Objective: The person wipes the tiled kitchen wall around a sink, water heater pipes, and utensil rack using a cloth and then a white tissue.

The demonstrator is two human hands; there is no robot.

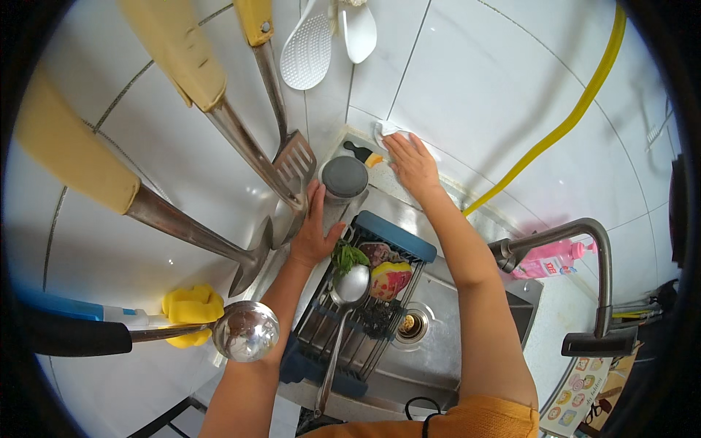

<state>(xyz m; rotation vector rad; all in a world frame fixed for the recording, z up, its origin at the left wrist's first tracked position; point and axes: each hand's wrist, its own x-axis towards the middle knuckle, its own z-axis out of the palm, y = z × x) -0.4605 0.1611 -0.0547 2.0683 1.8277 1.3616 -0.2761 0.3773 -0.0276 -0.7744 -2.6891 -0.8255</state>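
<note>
My right hand point(416, 166) reaches to the far corner and presses a white cloth point(384, 130) against the bottom of the tiled wall, fingers stretched over it. My left hand point(314, 237) is open beside the left wall, fingers extended, with nothing seen in it. Close to its fingertips stands a jar with a grey lid point(345, 177). A small black-handled brush point(363, 153) lies on the ledge between the jar and my right hand. Hanging spatulas point(296, 164) come down near my left fingers.
A drying rack point(398, 237) over the sink point(442, 332) holds a spoon point(351, 285), a sponge point(391, 280) and green leaves point(347, 257). A ladle point(246, 331) hangs over my left forearm. At right are a faucet point(603, 277), pink bottle point(548, 259) and yellow hose point(558, 131).
</note>
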